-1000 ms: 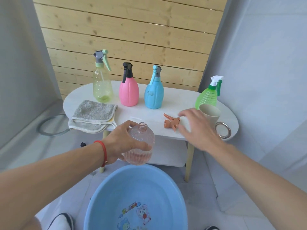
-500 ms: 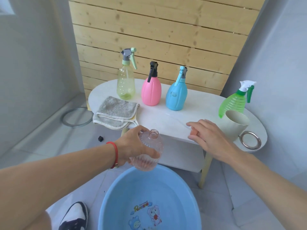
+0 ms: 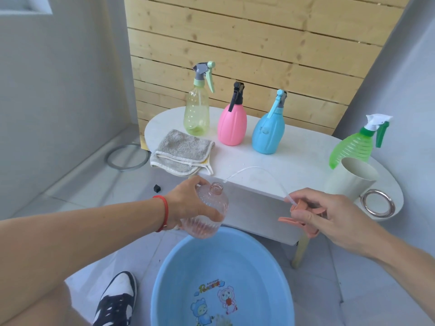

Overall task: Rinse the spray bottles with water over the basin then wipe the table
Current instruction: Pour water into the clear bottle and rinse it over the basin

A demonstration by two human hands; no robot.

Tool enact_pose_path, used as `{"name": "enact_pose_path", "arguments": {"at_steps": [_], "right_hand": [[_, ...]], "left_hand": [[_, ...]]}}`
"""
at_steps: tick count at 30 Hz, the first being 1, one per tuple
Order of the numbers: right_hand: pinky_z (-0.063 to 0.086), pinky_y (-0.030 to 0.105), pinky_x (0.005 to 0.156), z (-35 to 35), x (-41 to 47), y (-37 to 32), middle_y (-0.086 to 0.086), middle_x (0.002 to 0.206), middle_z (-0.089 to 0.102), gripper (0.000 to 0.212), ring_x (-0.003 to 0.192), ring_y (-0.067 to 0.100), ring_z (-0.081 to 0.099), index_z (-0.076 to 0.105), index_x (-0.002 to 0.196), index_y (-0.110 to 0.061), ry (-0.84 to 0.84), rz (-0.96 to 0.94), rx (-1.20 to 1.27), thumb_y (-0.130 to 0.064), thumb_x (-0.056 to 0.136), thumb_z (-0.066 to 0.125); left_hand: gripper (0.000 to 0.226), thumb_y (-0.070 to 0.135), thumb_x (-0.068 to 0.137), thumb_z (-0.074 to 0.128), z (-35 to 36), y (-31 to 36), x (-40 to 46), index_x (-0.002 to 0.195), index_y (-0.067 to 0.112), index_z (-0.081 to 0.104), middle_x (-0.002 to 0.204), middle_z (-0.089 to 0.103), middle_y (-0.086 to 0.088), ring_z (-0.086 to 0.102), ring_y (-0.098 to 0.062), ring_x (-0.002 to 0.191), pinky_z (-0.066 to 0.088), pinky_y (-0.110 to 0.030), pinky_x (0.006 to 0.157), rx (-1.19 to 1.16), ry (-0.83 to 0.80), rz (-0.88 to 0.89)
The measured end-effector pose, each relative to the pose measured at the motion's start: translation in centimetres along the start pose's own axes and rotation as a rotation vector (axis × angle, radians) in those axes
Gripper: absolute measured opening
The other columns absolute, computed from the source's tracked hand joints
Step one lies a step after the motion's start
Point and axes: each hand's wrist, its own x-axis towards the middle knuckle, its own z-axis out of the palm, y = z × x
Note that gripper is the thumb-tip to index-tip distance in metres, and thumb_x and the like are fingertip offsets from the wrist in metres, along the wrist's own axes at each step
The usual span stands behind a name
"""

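Meanwhile, an uncapped clear bottle (image 3: 207,211) was held above the blue basin (image 3: 266,274).
It was gripped round its body by the left hand (image 3: 188,203), while the orange spray head (image 3: 303,216) was pinched in the right hand (image 3: 329,215), its thin tube (image 3: 254,169) arching over the table (image 3: 306,158) edge toward the bottle's mouth.

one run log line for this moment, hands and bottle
left hand: holds clear pink ribbed bottle, uncapped, above blue plastic basin | right hand: holds orange trigger sprayer head | stage: refitting head
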Motion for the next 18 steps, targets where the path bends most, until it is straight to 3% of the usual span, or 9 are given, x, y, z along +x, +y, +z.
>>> {"name": "enact_pose_path", "arguments": {"at_steps": [4,6,8,11,14,16,18], "right_hand": [[0.058,0.050,0.070,0.2,0.0,-0.2,-0.004,0.083,0.069,0.022,0.064,0.033,0.058,0.070,0.112,-0.033,-0.033,-0.020,-0.038,-0.041,0.092,0.066],[0.059,0.047,0.076,0.2,0.2,-0.4,-0.011,0.087,0.070,0.024,0.070,0.021,0.066,0.069,0.115,-0.035,-0.091,-0.029,-0.110,-0.044,0.092,0.065],[0.055,0.032,0.081,0.2,0.6,-0.5,-0.022,0.093,0.069,0.024,0.085,0.010,0.068,0.069,0.117,-0.040,-0.134,-0.045,-0.231,-0.045,0.094,0.066],[0.044,0.012,0.080,0.6,1.4,-1.7,-0.028,0.092,0.065,0.044,0.093,-0.001,0.060,0.067,0.127,-0.044,-0.167,-0.097,-0.418,-0.060,0.087,0.060],[0.042,0.017,0.076,1.4,2.3,-2.9,-0.024,0.083,0.057,0.054,0.083,-0.003,0.055,0.060,0.132,-0.048,-0.135,-0.122,-0.522,-0.068,0.082,0.063],[0.048,0.029,0.077,2.0,2.8,-3.6,-0.020,0.079,0.059,0.044,0.080,0.003,0.057,0.060,0.118,-0.040,-0.044,-0.124,-0.489,-0.060,0.082,0.076],[0.053,0.035,0.081,2.6,3.2,-3.9,-0.020,0.083,0.064,0.033,0.082,0.008,0.061,0.060,0.100,-0.034,0.023,-0.164,-0.404,-0.050,0.081,0.082]], "left_hand": [[0.087,0.026,0.054,0.098,0.0,-0.1,-0.2,0.125,0.041,0.051,0.123,0.053,0.007,0.059,-0.021,0.090,0.048,-0.029,0.050,0.033,-0.008,0.008],[0.086,0.026,0.055,0.098,0.2,0.0,-0.3,0.126,0.040,0.051,0.123,0.052,0.008,0.061,-0.021,0.092,0.046,-0.027,0.049,0.065,-0.017,0.031],[0.083,0.024,0.056,0.098,0.3,0.1,-0.5,0.124,0.039,0.052,0.123,0.052,0.007,0.061,-0.020,0.092,0.045,-0.024,0.046,0.101,-0.026,0.058],[0.076,0.024,0.057,0.097,0.7,0.3,-0.9,0.118,0.042,0.054,0.119,0.055,0.006,0.063,-0.018,0.092,0.047,-0.023,0.046,0.200,-0.037,0.119],[0.075,0.026,0.057,0.097,1.4,0.6,-1.5,0.118,0.040,0.055,0.116,0.057,0.012,0.062,-0.010,0.094,0.057,-0.028,0.061,0.299,-0.058,0.190],[0.077,0.027,0.056,0.097,2.0,0.8,-1.7,0.119,0.040,0.055,0.117,0.058,0.014,0.063,-0.013,0.099,0.061,-0.034,0.074,0.354,-0.081,0.221],[0.078,0.027,0.057,0.098,2.5,0.9,-1.9,0.121,0.038,0.055,0.115,0.058,0.013,0.063,-0.014,0.101,0.061,-0.034,0.077,0.384,-0.106,0.240]]}}
